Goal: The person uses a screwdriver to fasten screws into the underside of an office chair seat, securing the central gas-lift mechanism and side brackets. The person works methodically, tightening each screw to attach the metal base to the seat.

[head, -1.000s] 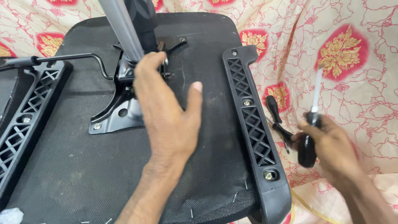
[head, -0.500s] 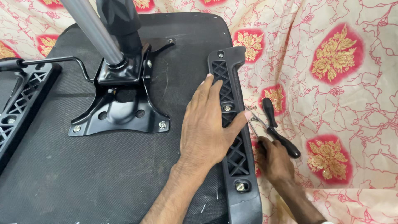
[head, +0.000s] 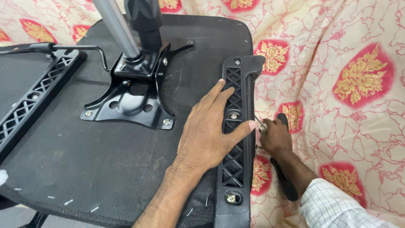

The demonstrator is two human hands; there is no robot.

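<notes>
My left hand lies flat, fingers spread, across the black plastic armrest bracket on the right edge of an upturned black chair seat, its thumb over the bracket's outer side. Just right of the bracket, my right hand rests low on the flowered cloth. Its fingertips are pinched on a small thin metal piece right next to my left thumb. A black-handled tool lies on the cloth under my right wrist. Bolts sit in the bracket.
A black metal mechanism plate with a grey gas cylinder stands bolted to the seat's middle. A thin lever runs left from it. A second lattice bracket sits at the left edge.
My left hand went from the mechanism plate to the right bracket and stays there. My right hand lowered the black-handled tool to the cloth and now pinches a small metal piece beside the bracket.
</notes>
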